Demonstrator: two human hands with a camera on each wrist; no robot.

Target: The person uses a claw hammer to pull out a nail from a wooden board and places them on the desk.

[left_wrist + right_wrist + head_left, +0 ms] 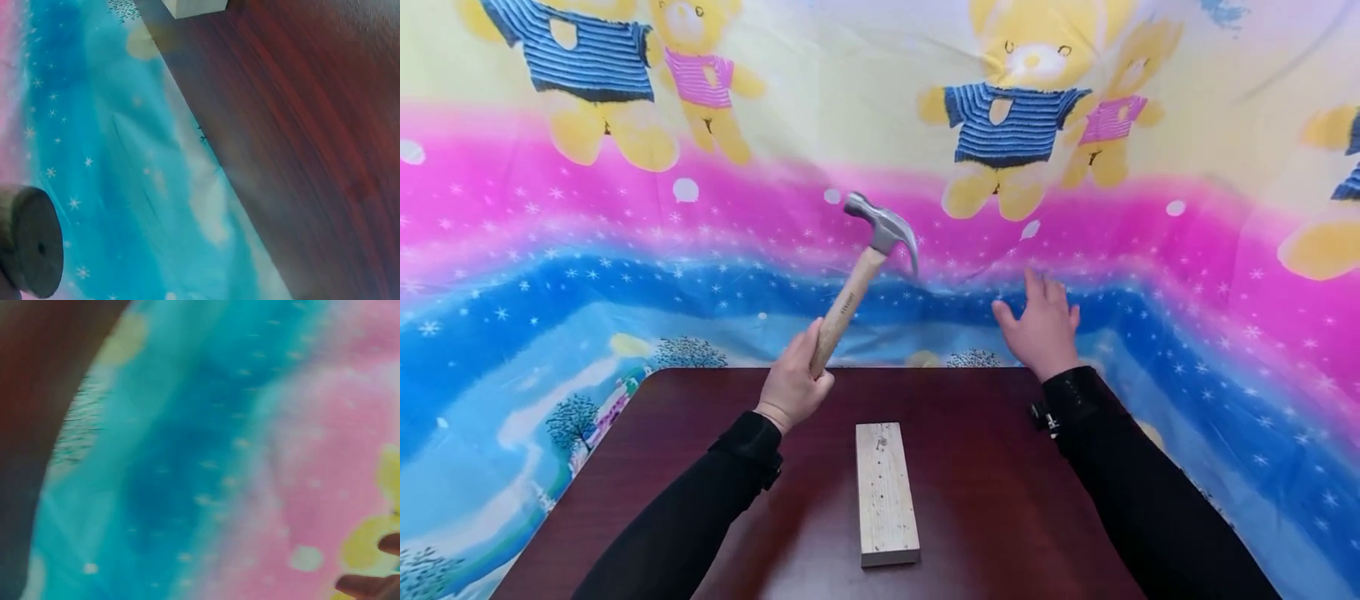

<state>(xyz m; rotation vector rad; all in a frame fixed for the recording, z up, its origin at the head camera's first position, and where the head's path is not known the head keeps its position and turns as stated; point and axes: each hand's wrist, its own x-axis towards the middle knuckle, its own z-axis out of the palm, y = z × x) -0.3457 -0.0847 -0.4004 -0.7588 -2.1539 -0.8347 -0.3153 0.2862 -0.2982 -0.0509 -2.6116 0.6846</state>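
Note:
My left hand [793,382] grips the lower part of a hammer's wooden handle [842,312], its metal claw head [883,227] raised up and to the right. In the left wrist view, the round handle end [39,242] shows at the lower left. My right hand [1041,325] is held up empty with its fingers spread, above the table's far right corner. Two of its fingertips [365,584] show at the right wrist view's lower right edge. A pale wooden block [886,492] with small dark holes lies lengthwise on the table, touched by neither hand.
The dark red-brown table [760,533] has rounded far corners. Behind and beside it hangs a cloth [625,283] printed with bears, snowflakes and trees, close to the table's far edge.

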